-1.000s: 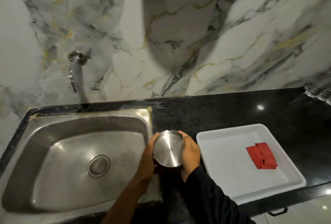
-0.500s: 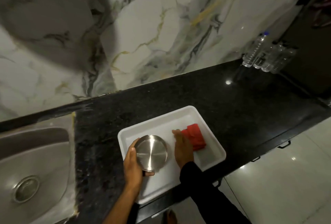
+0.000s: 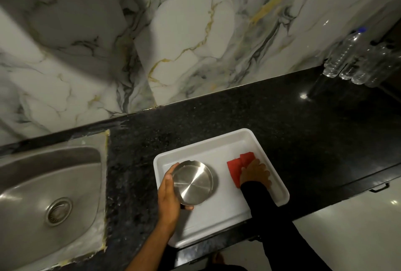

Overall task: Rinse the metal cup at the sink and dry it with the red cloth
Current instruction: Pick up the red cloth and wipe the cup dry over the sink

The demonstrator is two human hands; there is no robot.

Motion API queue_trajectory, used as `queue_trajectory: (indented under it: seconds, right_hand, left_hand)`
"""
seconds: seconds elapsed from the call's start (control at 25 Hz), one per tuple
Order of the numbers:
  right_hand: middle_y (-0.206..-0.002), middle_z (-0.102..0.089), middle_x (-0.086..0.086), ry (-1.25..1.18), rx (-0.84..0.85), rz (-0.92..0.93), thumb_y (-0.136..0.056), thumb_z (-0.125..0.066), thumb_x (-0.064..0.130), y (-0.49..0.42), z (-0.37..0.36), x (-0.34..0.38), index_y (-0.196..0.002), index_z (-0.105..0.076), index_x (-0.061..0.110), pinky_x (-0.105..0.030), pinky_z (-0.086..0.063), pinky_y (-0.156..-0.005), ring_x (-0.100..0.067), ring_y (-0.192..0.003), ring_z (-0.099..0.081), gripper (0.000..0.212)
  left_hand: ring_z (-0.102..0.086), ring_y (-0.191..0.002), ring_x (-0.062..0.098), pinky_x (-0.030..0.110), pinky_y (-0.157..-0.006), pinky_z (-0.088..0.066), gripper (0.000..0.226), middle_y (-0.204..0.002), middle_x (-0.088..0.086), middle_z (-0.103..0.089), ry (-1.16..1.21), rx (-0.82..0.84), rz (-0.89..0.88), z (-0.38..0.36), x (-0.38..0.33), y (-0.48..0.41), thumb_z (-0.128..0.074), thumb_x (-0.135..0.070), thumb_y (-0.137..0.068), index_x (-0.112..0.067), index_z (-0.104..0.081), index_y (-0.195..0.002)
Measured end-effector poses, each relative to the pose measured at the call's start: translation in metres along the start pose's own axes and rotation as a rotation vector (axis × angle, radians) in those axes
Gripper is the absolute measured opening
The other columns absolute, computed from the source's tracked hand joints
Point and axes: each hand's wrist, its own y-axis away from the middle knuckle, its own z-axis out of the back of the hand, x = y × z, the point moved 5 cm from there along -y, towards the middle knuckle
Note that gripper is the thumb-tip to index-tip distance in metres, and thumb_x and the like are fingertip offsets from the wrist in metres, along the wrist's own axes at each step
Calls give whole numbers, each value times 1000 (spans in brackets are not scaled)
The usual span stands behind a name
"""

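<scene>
Gripping the metal cup [image 3: 192, 182] one-handed over the white tray [image 3: 219, 225], the left hand [image 3: 168, 197] could let wet steel slip — while the right hand [image 3: 255, 173] lies fingers-spread on the red cloth [image 3: 235, 167], not yet closed on it.

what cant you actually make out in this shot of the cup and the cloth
All from the head view:
- Metal cup: only its base faces the camera, so the inside, and whether it is wet, is hidden.
- Red cloth: the right hand covers its near part; whether the grip has closed on it is unclear.
- Sink: cut off by the left edge; no tap in frame.
- Bottles: too dim to tell whether they hold anything.
</scene>
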Motion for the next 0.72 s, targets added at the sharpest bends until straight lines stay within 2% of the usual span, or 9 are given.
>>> queue_trajectory:
  seconds: [0.12,0.24,0.28,0.36,0.4,0.48,0.6,0.68,0.72]
  right_hand:
    - [-162,-42,-19,-44,4,-78,-102,-61,48,-7,5,-1,-158,-36,10,-61,-35,-122,-41,-150,-41,72]
    - [-155,-50,-19,-107,21,-84,-100,-62,49,-12,7,1,-147,-51,11,-60,-37,-122,-41,-146,-46,61]
    - [-150,-55,-19,-130,9,-62,-98,-65,48,-13,8,0,-142,-56,11,-58,-40,-120,-40,-142,-51,58]
    - [-139,-65,-19,-239,25,3,-93,-73,41,-13,6,0,-134,-62,8,-51,-46,-116,-40,-131,-60,53]
    - [-135,-68,-19,-322,50,33,-92,-76,35,-10,6,0,-131,-63,7,-49,-48,-114,-40,-127,-63,50]
    - [-135,-68,-23,-558,67,35,-95,-75,22,-2,9,3,-134,-61,2,-44,-47,-108,-42,-126,-64,47]
    - [-130,-70,-20,-901,97,117,-92,-77,6,38,18,29,-139,-62,5,-38,-44,-100,-37,-121,-66,49]
    - [-113,-76,-6,-1009,193,241,-87,-84,6,84,21,64,-121,-73,19,-36,-52,-94,-24,-102,-71,38]
    - [-103,-79,-1,-1004,222,319,-85,-86,6,111,22,87,-106,-77,24,-32,-57,-84,-18,-91,-72,29]
  left_hand:
    - [-74,-107,13,51,-47,-63,40,-119,-26,-74,16,10,-13,0,-1,1,-35,-52,-110,-50,-70,-128]
    - [-71,-110,18,51,-49,-64,41,-116,-27,-74,12,-1,8,-2,2,-1,-36,-55,-108,-47,-70,-130]
    - [-70,-111,17,53,-55,-65,41,-115,-28,-74,7,-7,11,-1,3,-3,-36,-53,-108,-46,-70,-130]
    - [-70,-114,11,61,-85,-64,42,-119,-26,-75,-11,-44,-20,5,4,-7,-34,-46,-111,-42,-71,-131]
    - [-70,-115,7,59,-98,-59,43,-122,-24,-75,-11,-64,-52,12,3,-9,-35,-45,-111,-37,-72,-131]
    - [-70,-116,4,45,-106,-55,44,-125,-18,-77,8,-102,-99,28,-1,-13,-37,-46,-107,-34,-72,-130]
    - [-71,-116,1,16,-93,-54,42,-122,-19,-78,37,-190,-148,72,-12,-18,-38,-44,-105,-35,-72,-127]
    - [-70,-113,-4,7,-86,-52,41,-120,-24,-78,23,-250,-172,110,-21,-24,-37,-44,-105,-38,-72,-127]
    - [-69,-114,-3,8,-87,-52,42,-121,-23,-77,14,-274,-177,133,-25,-29,-37,-45,-105,-39,-71,-128]
